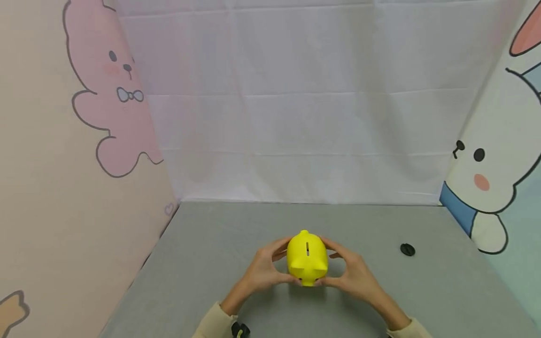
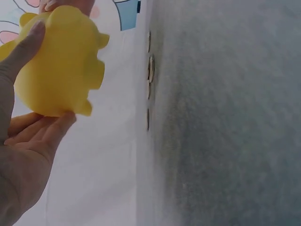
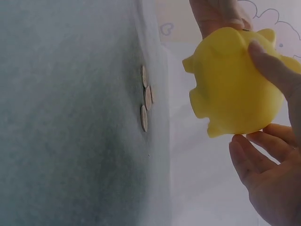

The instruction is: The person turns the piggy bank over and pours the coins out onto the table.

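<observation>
A yellow piggy bank [image 1: 307, 258] is held up off the grey tabletop between both hands, its coin slot on top and its snout towards the person. The left hand [image 1: 263, 267] grips its left side, thumb near the snout and fingers at the back. On the opposite side the right hand [image 1: 355, 274] holds it in the same way. Both wrist views show its stubby feet hanging free above the surface. Beneath it, several coins [image 2: 151, 69] lie on the table, hidden from the head view by the bank.
A black round plug [image 1: 407, 249] lies on the grey tabletop [image 1: 220, 230], to the right of the hands. White cloth [image 1: 304, 117] hangs behind the table. Cartoon-printed walls stand on both sides, with a pink bear [image 1: 114, 108] at left and a white rabbit [image 1: 490, 164] at right.
</observation>
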Available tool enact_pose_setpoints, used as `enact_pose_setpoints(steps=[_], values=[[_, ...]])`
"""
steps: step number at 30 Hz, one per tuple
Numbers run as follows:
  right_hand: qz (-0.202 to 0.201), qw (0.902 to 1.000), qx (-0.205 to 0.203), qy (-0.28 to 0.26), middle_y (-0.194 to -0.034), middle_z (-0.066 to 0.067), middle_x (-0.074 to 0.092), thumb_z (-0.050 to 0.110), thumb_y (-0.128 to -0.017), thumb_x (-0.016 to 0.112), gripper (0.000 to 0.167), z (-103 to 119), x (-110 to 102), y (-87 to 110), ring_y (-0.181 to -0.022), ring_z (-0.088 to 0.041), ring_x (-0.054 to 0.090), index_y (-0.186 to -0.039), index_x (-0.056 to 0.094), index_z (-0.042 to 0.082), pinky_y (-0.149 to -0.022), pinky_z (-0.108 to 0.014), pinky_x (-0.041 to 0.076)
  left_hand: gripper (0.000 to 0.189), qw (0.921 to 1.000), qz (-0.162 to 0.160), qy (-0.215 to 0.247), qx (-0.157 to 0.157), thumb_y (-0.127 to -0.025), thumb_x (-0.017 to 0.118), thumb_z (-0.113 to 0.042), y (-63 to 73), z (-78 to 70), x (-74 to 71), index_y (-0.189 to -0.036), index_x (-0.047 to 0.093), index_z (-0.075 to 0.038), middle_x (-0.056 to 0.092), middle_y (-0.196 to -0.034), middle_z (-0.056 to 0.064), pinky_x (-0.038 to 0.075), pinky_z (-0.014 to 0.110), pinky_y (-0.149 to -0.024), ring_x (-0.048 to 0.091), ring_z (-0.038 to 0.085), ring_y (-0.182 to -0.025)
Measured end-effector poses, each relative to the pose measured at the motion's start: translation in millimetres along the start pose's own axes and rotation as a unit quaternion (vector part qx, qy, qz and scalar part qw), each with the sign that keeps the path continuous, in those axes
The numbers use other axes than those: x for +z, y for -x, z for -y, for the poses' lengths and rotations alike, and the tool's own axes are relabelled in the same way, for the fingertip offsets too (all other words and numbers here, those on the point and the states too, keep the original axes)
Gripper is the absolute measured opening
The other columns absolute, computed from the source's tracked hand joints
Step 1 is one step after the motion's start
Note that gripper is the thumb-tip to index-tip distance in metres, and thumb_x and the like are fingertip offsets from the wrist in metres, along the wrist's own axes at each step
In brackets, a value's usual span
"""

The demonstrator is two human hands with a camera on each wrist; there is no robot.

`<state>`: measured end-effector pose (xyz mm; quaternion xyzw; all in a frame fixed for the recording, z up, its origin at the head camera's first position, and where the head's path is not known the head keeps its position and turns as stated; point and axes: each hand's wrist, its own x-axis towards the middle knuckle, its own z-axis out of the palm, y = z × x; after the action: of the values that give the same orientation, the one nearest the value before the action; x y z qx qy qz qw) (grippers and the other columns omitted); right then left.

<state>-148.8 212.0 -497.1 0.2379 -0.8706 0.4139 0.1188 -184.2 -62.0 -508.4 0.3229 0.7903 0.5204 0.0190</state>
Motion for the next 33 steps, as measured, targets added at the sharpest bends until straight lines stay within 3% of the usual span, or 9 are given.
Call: enact_pose_setpoints(steps=[5,9,13,17,23,29,33], values=[[0.010,0.9987,0.043,-0.025,-0.140,-0.008,0.070,0.038,-0.079,0.093,0.083,1,-1,0.4,-0.115,-0.015,0.068,-0.148,0.058,0.009,-0.091,-0.041,0.064,0.085,0.9994,0.016,0.005,-0.031,-0.082,0.091,-0.040,-1.9,-0.7,-1.7,-0.155,0.052,-0.021,0.062,-0.151,0.001,0.060,0.036,-0.106,0.068,0.018,-0.129],[0.025,0.9955,0.082,-0.040,-0.128,-0.007,0.075,0.036,-0.089,0.085,0.064,5,-1,-1.1,-0.107,-0.014,0.070,-0.141,0.063,0.006,-0.089,-0.037,0.064,0.071,0.9967,0.024,0.028,-0.073,-0.090,0.084,-0.043,-2.9,-0.4,-1.8,-0.150,0.058,-0.018,0.068,-0.143,0.003,0.064,0.036,-0.098,0.074,0.016,-0.116],[0.055,0.9835,0.162,-0.057,-0.123,-0.006,0.077,0.042,-0.098,0.074,0.050,11,-2,-5.2,-0.102,-0.013,0.071,-0.135,0.068,0.008,-0.088,-0.032,0.063,0.059,0.9906,0.021,0.037,-0.130,-0.095,0.075,-0.052,-5.3,-2.4,-1.4,-0.140,0.068,-0.015,0.076,-0.129,0.004,0.065,0.029,-0.087,0.076,0.013,-0.104],[0.075,0.9716,0.213,-0.072,-0.120,-0.006,0.077,0.047,-0.103,0.065,0.047,14,-2,-8.9,-0.100,-0.012,0.071,-0.129,0.071,0.008,-0.084,-0.027,0.062,0.057,0.9831,0.020,0.056,-0.173,-0.096,0.069,-0.059,-8.1,-5.1,0.2,-0.127,0.077,-0.011,0.081,-0.115,0.005,0.067,0.035,-0.078,0.077,0.011,-0.091],[0.095,0.9676,0.216,-0.090,-0.111,-0.006,0.078,0.046,-0.106,0.059,0.045,13,-4,-10.8,-0.090,-0.013,0.070,-0.123,0.073,0.006,-0.076,-0.029,0.063,0.061,0.9784,0.027,0.069,-0.193,-0.096,0.066,-0.064,-9.9,-7.1,2.5,-0.117,0.081,-0.009,0.083,-0.105,0.005,0.068,0.045,-0.073,0.076,0.013,-0.078],[0.111,0.9665,0.213,-0.090,-0.097,-0.003,0.075,0.046,-0.109,0.054,0.044,11,-6,-10.8,-0.081,-0.015,0.067,-0.112,0.075,0.007,-0.071,-0.035,0.064,0.061,0.9746,0.037,0.072,-0.209,-0.097,0.064,-0.066,-9.8,-8.5,1.4,-0.105,0.084,-0.009,0.082,-0.089,0.005,0.067,0.048,-0.068,0.077,0.027,-0.069],[0.114,0.9675,0.211,-0.082,-0.108,-0.005,0.077,0.046,-0.104,0.063,0.045,10,-6,-8.9,-0.088,-0.014,0.068,-0.123,0.072,0.006,-0.074,-0.028,0.062,0.057,0.9759,0.053,0.070,-0.200,-0.094,0.071,-0.061,-8.7,-6.2,-0.6,-0.122,0.079,-0.012,0.082,-0.107,0.004,0.067,0.042,-0.076,0.078,0.021,-0.084]])
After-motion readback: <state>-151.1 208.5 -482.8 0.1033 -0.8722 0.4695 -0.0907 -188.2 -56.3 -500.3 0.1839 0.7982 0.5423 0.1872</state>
